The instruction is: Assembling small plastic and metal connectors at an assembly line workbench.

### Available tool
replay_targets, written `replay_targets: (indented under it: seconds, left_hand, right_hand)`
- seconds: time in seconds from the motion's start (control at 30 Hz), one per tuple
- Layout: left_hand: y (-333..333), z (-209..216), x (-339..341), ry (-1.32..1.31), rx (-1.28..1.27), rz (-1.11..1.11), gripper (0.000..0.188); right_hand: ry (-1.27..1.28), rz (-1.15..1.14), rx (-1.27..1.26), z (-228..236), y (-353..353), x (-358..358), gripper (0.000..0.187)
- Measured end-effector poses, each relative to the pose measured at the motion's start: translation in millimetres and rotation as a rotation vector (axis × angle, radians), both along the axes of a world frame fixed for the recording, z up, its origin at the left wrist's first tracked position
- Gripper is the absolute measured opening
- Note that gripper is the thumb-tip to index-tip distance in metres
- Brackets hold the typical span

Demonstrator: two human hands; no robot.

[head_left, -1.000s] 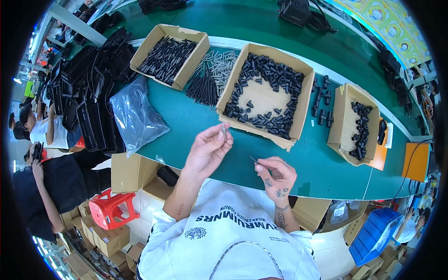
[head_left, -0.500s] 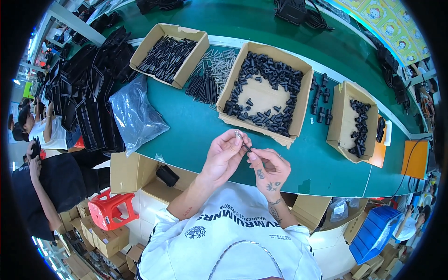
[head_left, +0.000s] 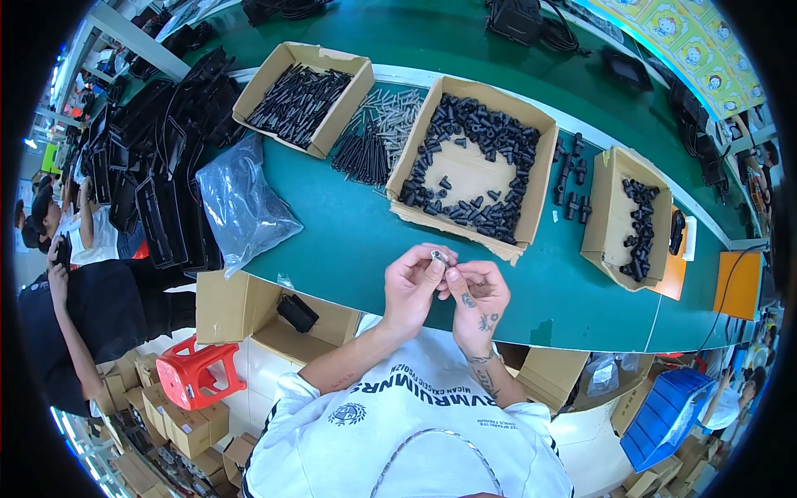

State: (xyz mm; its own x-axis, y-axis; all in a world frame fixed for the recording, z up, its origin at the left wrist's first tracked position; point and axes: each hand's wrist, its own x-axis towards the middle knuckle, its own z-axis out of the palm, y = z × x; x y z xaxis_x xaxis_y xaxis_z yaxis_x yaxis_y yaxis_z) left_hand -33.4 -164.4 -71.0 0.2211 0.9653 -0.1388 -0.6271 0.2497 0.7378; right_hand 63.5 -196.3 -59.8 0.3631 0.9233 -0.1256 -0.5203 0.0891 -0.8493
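Observation:
Just in front of my chest, over the near edge of the table, both hands are brought together. My left hand (head_left: 409, 290) is closed, its thumb and forefinger pinching a slim dark rod with a silvery end (head_left: 437, 256). My right hand (head_left: 480, 299) is pinched against the same rod from the other side; its fingertips meet the left ones and hide most of the piece. Beyond the hands stands a cardboard tray of black T-shaped fittings (head_left: 477, 217). To its left lie loose black and silver rods (head_left: 369, 141), beside a box of similar rods (head_left: 300, 104).
A smaller box of black fittings (head_left: 638, 232) is on the right, with a few fittings (head_left: 573, 174) lying between the boxes. A clear plastic bag (head_left: 245, 203) and stacked black housings (head_left: 158, 191) are left. A red stool (head_left: 199, 373) stands below; another person (head_left: 91, 332) is at far left.
Both hands have drawn closer together and slightly down toward my chest. The rod, showing between the fingertips before, is now mostly covered by them.

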Motion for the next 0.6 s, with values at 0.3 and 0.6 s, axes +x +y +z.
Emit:
replay_targets:
  seconds: [0.3, 0.6]
  left_hand:
    - [13.9, 14.7, -18.0, -0.139, -0.178, -0.147, 0.017]
    - [-0.3, 18.0, -13.0, -0.124, -0.091, -0.252, 0.021]
  right_hand:
    - [-0.245, 0.143, 0.165, -12.2, -3.9, 12.0, 0.026]
    - [-0.516, -0.148, 0.447, -25.4, 2.4, 10.6, 0.026]
